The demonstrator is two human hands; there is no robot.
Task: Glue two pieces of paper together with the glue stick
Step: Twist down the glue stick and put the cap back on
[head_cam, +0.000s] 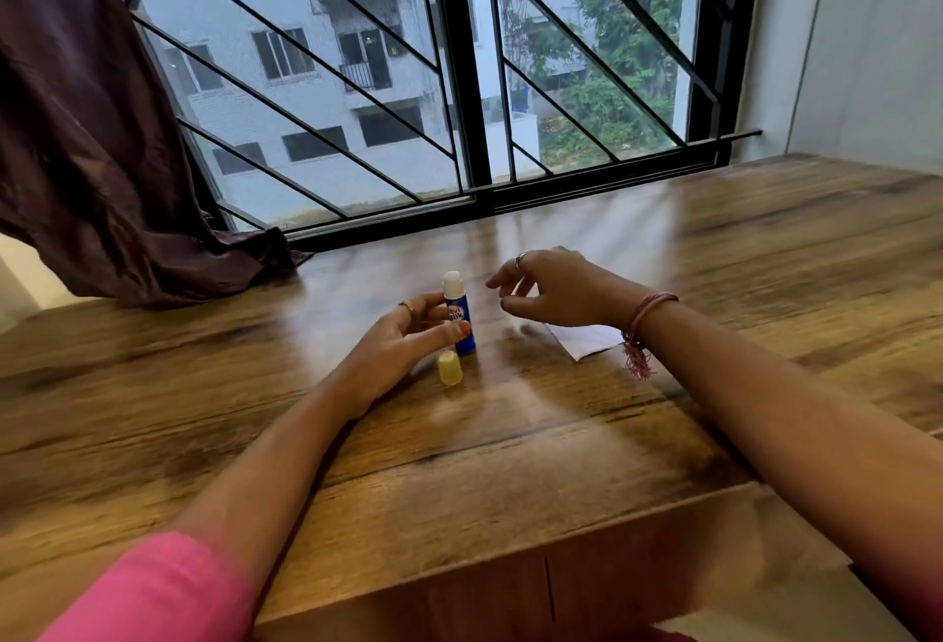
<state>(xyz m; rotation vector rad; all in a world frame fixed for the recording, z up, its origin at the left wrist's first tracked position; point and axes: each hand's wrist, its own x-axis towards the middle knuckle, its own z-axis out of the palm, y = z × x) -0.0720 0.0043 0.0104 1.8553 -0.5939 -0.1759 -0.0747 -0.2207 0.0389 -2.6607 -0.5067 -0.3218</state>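
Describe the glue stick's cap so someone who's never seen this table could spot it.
On the wooden table below the window, find the upright blue glue stick at the left hand. The cap stands just in front of it, small, pale yellow and translucent.

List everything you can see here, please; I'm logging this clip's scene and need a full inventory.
glue stick: one, blue tube with white tip, standing upright and uncapped on the table.
cap: one, yellow, on the table just in front of the glue stick.
paper: white, count unclear, on the table, partly hidden under the right wrist.
table: one, brown wood, fills the foreground.
curtain: one, dark maroon, far left, its hem on the table.
window: one, black frame and grille, behind the table.
hands: left hand grips the glue stick; right hand hovers above the paper, holding nothing.
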